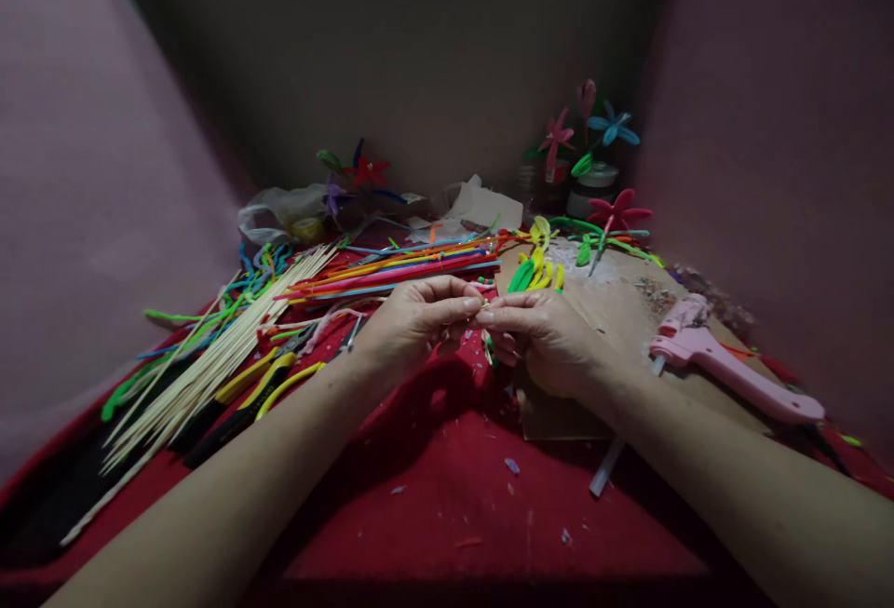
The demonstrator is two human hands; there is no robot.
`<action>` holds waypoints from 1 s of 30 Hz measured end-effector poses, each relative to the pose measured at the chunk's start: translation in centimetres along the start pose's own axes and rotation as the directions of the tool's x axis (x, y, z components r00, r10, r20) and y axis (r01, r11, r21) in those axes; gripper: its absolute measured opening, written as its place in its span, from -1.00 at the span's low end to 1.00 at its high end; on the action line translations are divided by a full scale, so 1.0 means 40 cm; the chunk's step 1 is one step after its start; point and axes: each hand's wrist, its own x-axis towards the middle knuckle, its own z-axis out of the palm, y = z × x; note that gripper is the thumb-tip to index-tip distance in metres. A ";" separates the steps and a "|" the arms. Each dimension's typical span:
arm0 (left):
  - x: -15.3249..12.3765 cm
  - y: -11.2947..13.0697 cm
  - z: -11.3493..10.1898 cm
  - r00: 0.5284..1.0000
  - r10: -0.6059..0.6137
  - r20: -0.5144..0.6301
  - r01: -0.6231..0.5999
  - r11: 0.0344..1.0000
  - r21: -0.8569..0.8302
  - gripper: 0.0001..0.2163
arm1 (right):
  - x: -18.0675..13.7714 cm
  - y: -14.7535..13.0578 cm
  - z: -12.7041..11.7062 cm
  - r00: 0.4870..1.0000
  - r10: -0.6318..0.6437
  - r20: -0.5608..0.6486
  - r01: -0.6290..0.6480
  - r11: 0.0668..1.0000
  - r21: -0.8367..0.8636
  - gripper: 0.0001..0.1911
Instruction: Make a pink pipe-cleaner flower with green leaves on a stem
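Note:
My left hand (419,317) and my right hand (548,333) meet above the middle of the red cloth, thumbs and forefingers pinched together. Between the fingertips shows a tiny pale piece, too small to name. A green and whitish bit hangs just under the fingers, partly hidden by them. Behind the hands lie green and yellow pipe-cleaner loops (543,275). A bundle of coloured pipe cleaners (398,270) stretches out behind my left hand.
Left are wooden skewers (230,347) and yellow-black pliers (269,389). A pink glue gun (733,361) rests on cardboard (559,417) at right, near a glue stick (606,468). Pipe-cleaner flowers (613,124) stand at the back beside a lidded jar (592,189).

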 end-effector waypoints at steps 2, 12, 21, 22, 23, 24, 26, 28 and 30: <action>0.000 -0.003 0.002 1.000 0.013 -0.006 -0.013 1.000 -0.015 -0.87 | 0.000 0.000 0.000 1.000 0.009 0.001 -0.009 1.000 0.003 -0.90; -0.004 0.006 -0.001 0.998 0.067 0.008 -0.067 0.990 0.125 -0.81 | -0.002 -0.004 0.002 1.000 -0.009 -0.017 0.009 0.999 -0.036 -0.89; -0.016 0.032 0.005 0.985 0.161 0.062 -0.172 0.862 0.477 -0.87 | -0.002 -0.002 0.005 0.999 -0.018 -0.031 0.011 0.976 -0.219 -0.82; -0.016 0.032 0.007 0.984 0.169 0.057 -0.176 0.859 0.482 -0.87 | -0.002 -0.002 0.005 0.999 -0.017 -0.030 0.010 0.975 -0.221 -0.83; -0.016 0.033 0.008 0.984 0.173 0.050 -0.176 0.860 0.480 -0.87 | -0.001 -0.001 0.004 0.999 -0.019 -0.028 0.012 0.977 -0.215 -0.83; -0.017 0.033 0.010 0.984 0.173 0.042 -0.172 0.864 0.474 -0.86 | 0.000 -0.001 0.004 0.999 -0.020 -0.026 0.015 0.978 -0.206 -0.83; -0.017 0.033 0.013 0.986 0.163 0.030 -0.158 0.875 0.457 -0.87 | 0.000 0.001 0.003 0.999 -0.023 -0.025 0.018 0.983 -0.185 -0.84; -0.016 0.032 0.014 0.988 0.153 0.022 -0.147 0.887 0.438 -0.88 | 0.000 0.000 0.002 0.999 -0.020 -0.025 0.016 0.985 -0.171 -0.86; -0.015 0.030 0.012 0.990 0.141 0.024 -0.138 0.898 0.418 -0.89 | -0.001 -0.002 0.003 0.999 -0.021 -0.031 0.015 0.986 -0.167 -0.90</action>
